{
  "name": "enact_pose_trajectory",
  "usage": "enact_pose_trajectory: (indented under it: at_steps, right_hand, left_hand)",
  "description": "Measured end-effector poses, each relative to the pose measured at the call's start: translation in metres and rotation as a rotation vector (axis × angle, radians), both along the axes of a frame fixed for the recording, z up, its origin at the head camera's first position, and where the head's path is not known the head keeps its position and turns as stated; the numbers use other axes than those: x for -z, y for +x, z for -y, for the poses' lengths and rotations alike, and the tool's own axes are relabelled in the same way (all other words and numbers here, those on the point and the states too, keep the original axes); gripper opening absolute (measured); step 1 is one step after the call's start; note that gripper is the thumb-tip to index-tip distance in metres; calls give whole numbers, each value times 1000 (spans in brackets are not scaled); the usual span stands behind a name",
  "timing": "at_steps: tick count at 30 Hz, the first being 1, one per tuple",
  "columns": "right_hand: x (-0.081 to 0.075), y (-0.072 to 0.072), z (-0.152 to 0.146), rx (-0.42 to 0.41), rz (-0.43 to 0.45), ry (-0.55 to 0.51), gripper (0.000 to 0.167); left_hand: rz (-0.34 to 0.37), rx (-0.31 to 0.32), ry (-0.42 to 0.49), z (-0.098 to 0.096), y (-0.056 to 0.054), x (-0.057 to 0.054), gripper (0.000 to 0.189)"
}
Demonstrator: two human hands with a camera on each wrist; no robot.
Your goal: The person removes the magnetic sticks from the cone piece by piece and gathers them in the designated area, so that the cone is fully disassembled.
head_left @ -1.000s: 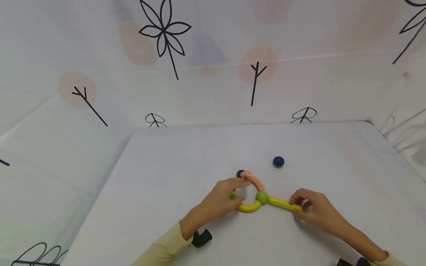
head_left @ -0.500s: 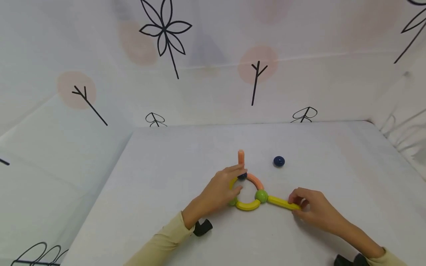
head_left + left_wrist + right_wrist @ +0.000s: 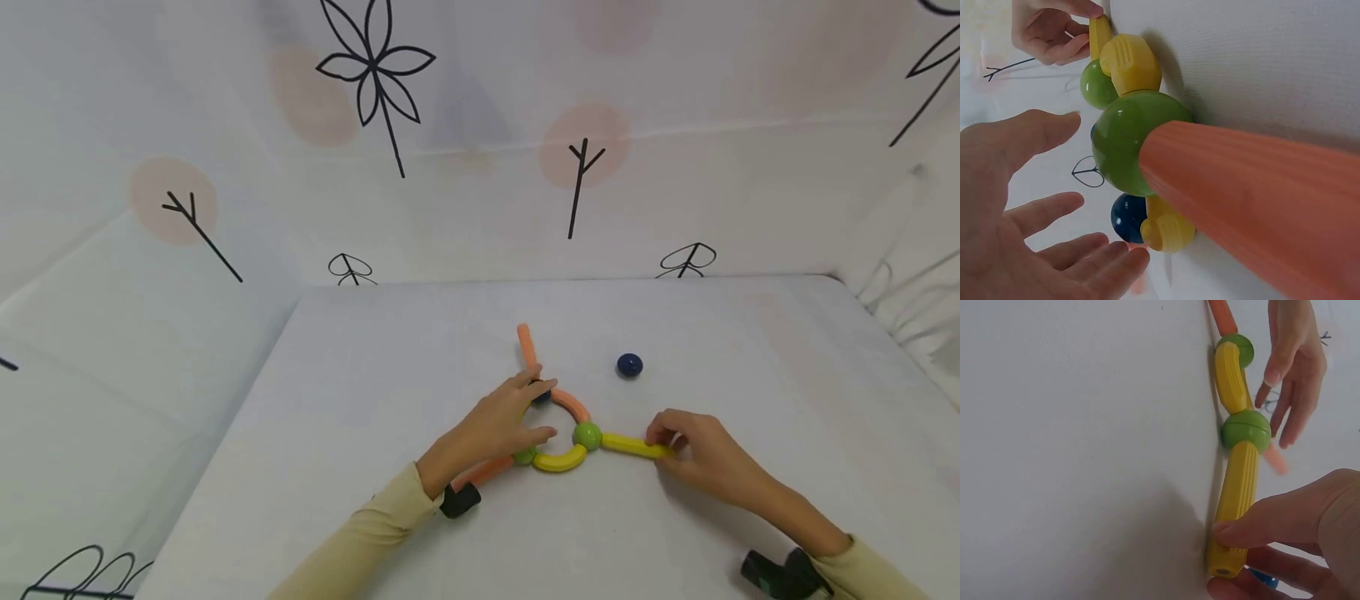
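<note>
A ring of curved rods and balls lies on the table, with straight rods sticking outward. My right hand point(image 3: 705, 450) pinches the outer end of a yellow straight rod point(image 3: 626, 445) between thumb and fingers; its inner end meets a green ball point(image 3: 587, 436). Over the ring's left side, my left hand point(image 3: 495, 427) spreads its fingers and thumb, gripping nothing. Its fingers partly cover a dark blue ball point(image 3: 1127, 215), from which a peach straight rod point(image 3: 527, 343) points away. An orange rod point(image 3: 1247, 187) joins the left green ball point(image 3: 1125, 140). A curved peach rod point(image 3: 572, 404) and curved yellow rod point(image 3: 561, 462) form the right side.
Behind the ring, a loose dark blue ball point(image 3: 630, 365) lies on the white table point(image 3: 750, 333). A cloth backdrop point(image 3: 465, 208) with plant drawings stands behind and beside it. Black wrist devices point(image 3: 461, 501) sit at both wrists.
The peach straight rod has swung from pointing toward me to pointing away, tilting left. The ring has turned slightly, the yellow rod's outer end moving away with my right hand. My left fingers have spread.
</note>
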State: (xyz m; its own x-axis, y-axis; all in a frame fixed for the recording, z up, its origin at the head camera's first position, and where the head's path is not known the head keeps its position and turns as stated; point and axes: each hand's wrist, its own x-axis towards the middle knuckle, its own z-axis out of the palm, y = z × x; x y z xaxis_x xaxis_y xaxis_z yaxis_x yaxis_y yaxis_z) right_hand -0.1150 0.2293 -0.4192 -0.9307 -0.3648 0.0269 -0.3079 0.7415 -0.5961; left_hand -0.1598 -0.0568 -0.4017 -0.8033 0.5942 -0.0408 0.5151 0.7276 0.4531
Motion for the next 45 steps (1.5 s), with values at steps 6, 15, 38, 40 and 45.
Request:
enact_pose_trajectory:
  at_steps: [6,15,38,40,45]
  right_hand:
    - [-2,-6,0,-26,-6,-15,23]
    - [5,-17,2,-84,-71,-54,26]
    - [-1,-15,0,-20,-116,-40,23]
    - [-3,-13,0,-16,-125,-41,22]
    - [-11,-9,0,-14,-106,-35,19]
  left_hand:
    - [41,-21,-13,-5,0,-1,62]
    - [-78,142,-21,-19,4,2,39]
    - [-201,83,-110,-45,-9,7,28]
    - [-212,86,-108,-46,-9,7,28]
    - [-211,91,-103,-49,-7,7,28]
